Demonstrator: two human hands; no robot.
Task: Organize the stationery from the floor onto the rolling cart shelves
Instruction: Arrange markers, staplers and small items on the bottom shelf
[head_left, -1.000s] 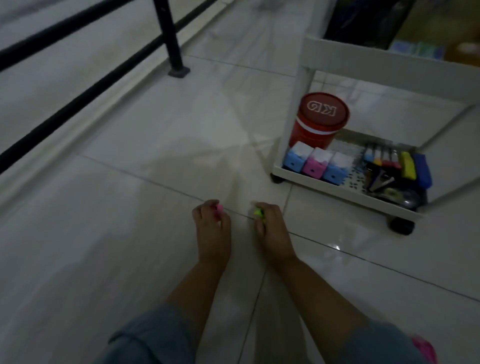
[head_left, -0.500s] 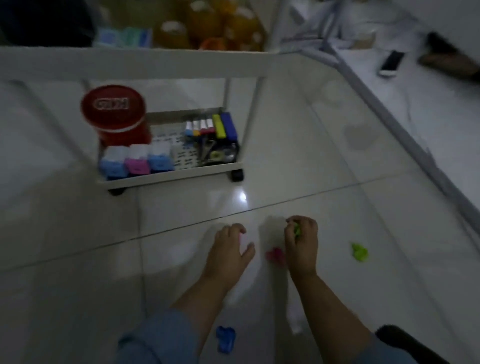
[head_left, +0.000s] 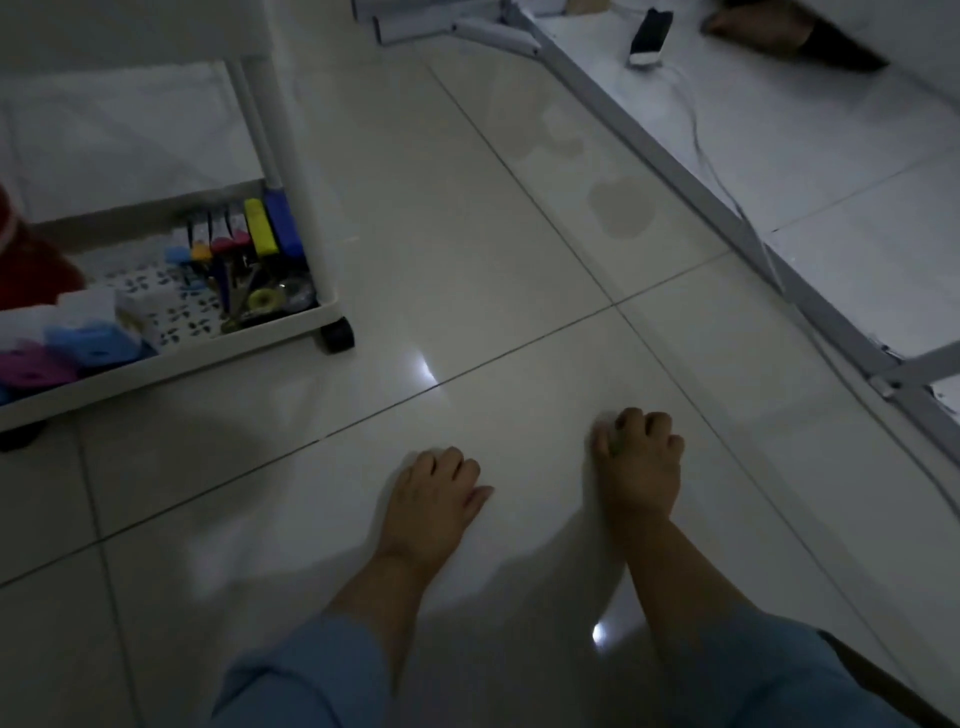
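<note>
The white rolling cart stands at the left on black wheels. Its bottom shelf holds a yellow highlighter, a blue one, small markers, tape rolls, blue and pink boxes and part of a red tub. My right hand rests knuckles-up on the floor tile, curled around a small green piece that shows between thumb and fingers. My left hand lies beside it with fingers curled down and thumb out. Anything under its palm is hidden.
A grey metal rail runs diagonally across the floor at the right, with a thin cable along it. Beyond it lie a phone and another person's foot. The cart's post rises at the upper left.
The view has swung right, so the cart sits farther left. The loose green, pink and blue pieces seen on the floor earlier are out of sight. Both hands stay low on the tile.
</note>
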